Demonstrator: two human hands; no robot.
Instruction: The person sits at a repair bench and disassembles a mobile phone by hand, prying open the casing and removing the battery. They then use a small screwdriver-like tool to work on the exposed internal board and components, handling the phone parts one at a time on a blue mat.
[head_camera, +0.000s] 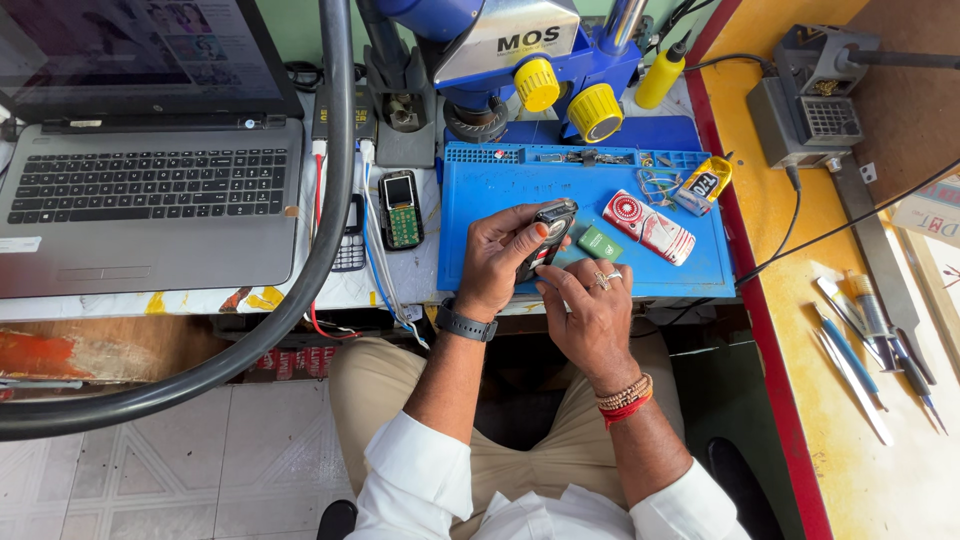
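Laptop (150, 150) in grey colour stands open at the far left of the bench, and a thick black hose (300, 290) curves down in front of it. Next comes a small keypad phone (401, 208) lying flat, just beside the blue work mat (690, 265). Over the near edge of this mat, the left hand (497, 262) is clenched around a dark small phone (546, 238), thumb pressed on its face, with a dark watch on the wrist. The right hand (590, 315) is touching the lower end of the same phone with the fingertips; the fingers are bent, a ring shows on one. Just beside the phone, a green small box (600, 243) lies on the mat, then a red and white packet (650, 226), then a yellow glue tube (706, 184). Above stands a blue microscope (520, 60). Far right, on the yellow table, several thin hand tools (870, 345) lie together.
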